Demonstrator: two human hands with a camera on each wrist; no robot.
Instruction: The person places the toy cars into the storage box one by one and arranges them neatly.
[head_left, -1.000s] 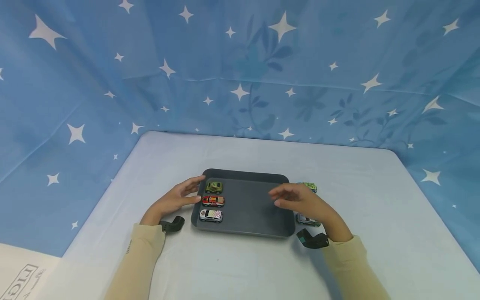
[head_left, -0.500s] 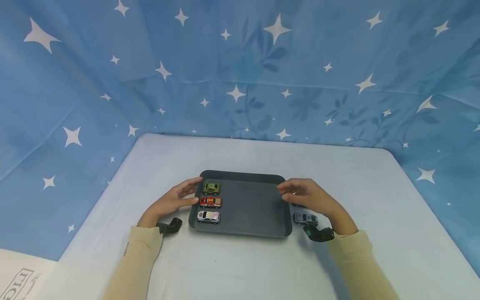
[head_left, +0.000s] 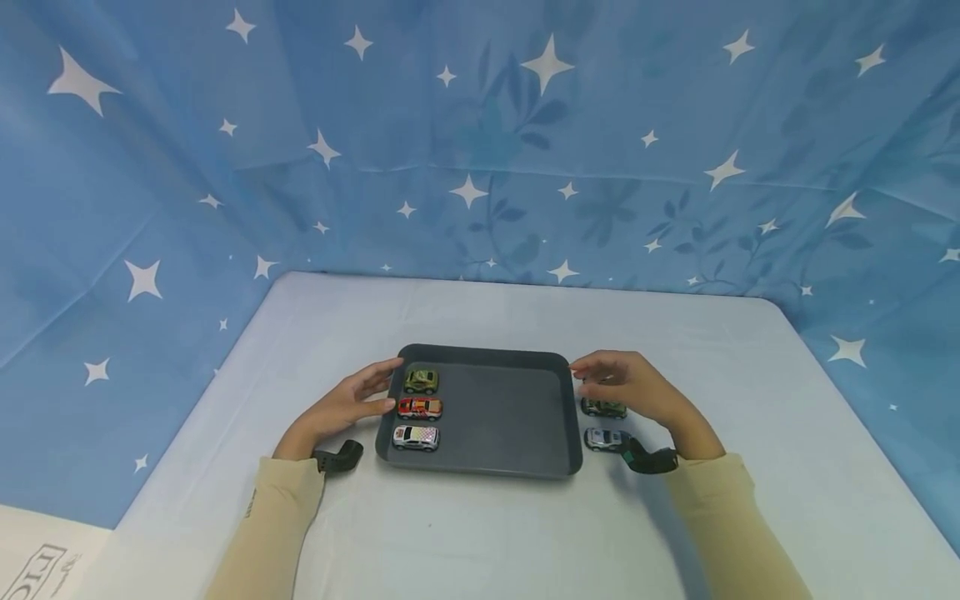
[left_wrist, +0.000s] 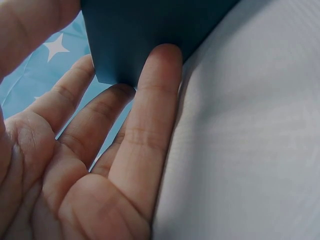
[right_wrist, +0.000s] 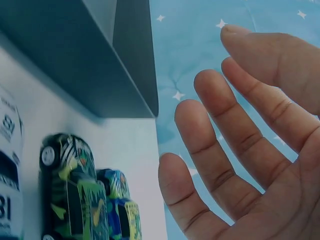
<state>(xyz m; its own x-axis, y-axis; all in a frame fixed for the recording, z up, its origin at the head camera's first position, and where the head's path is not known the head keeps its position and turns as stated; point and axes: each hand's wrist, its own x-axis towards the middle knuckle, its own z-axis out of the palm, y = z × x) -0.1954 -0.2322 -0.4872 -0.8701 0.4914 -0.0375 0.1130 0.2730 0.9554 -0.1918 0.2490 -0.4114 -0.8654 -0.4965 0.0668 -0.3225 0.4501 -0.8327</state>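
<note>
A dark grey tray (head_left: 502, 417) lies on the white table. Along its left side three toy cars stand in a column: a green one (head_left: 422, 382), a red one (head_left: 420, 407) and a white one (head_left: 416, 437). My left hand (head_left: 341, 408) touches the tray's left wall with extended fingers (left_wrist: 155, 100). My right hand (head_left: 633, 387) hovers just off the tray's right rim, fingers (right_wrist: 200, 130) spread and holding nothing. Below it are a dark green patterned toy car (right_wrist: 70, 190), a blue-and-green one (right_wrist: 120, 200) and a silver-white one (head_left: 602, 439).
Black wrist cameras (head_left: 341, 457) sit on both wrists, the right one (head_left: 648, 458) overlapping the silver-white car in the head view. Behind the table hangs a blue star-patterned cloth (head_left: 375, 208). A printed pale sheet (head_left: 45, 550) shows at lower left.
My right hand has moved rightward, from over the tray to beyond its right rim. The left hand stays at the tray's left side. The head view has shifted slightly.
</note>
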